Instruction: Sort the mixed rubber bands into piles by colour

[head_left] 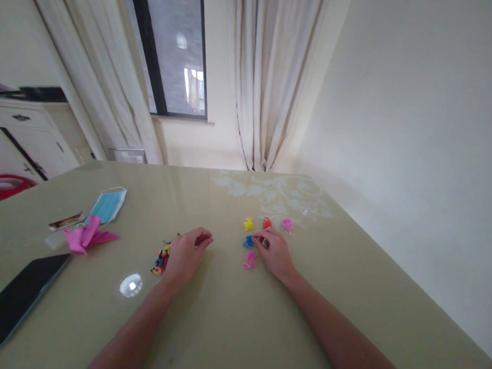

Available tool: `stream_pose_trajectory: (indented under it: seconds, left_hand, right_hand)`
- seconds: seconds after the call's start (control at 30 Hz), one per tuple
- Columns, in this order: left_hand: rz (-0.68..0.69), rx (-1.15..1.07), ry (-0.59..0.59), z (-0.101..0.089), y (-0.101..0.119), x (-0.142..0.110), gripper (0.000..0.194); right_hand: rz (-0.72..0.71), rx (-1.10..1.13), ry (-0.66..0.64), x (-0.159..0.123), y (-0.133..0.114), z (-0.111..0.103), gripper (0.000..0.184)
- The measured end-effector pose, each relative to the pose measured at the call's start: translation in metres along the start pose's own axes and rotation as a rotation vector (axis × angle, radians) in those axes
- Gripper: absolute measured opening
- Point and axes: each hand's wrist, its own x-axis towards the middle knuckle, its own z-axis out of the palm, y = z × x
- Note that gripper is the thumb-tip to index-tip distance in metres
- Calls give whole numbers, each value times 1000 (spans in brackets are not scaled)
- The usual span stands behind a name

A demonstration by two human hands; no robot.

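Small, thin looped bands lie on the glossy olive desk (207,329) in bright little clusters: yellow cluster (248,224), red cluster (267,223), blue cluster (248,241), lower pink cluster (250,260) and upper pink cluster (287,224). A tangled multicolored pile (160,262) sits just beside the left hand (188,252), whose grip has its fingertips near each other; I cannot tell if they meet or hold anything. The right hand (276,254) has its grip at the blue cluster, its closure unclear. Smooth desk runs between the hands and on toward the far edge; the right edge follows the white wall (415,132).
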Motion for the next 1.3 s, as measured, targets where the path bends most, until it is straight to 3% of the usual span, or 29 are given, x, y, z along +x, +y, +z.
stream_pose_trajectory:
  seconds: [0.17, 0.33, 0.47, 0.67, 1.17, 1.3]
  left_hand:
    - [-102, -513, -116, 8, 13, -2, 31]
    - [-145, -693, -242, 21, 30, -12, 33]
    - [-129, -734, -300, 28, 33, -16, 31]
    - [-120, -764, -290, 31, 26, -15, 31]
    - [-120, -775, -317, 30, 29, -18, 30]
    - [-65, -628, -290, 25, 26, -14, 27]
  right_hand:
    - [-26, 117, 73, -6, -18, -6, 14]
    - [-141, 191, 28, -19, -44, -8, 20]
    - [-175, 173, 6, -24, -50, -4, 19]
    - [-252, 170, 52, -24, -44, 0, 18]
    - [-215, 170, 31, -25, -47, -4, 16]
    - [-188, 243, 70, -22, -50, -15, 12]
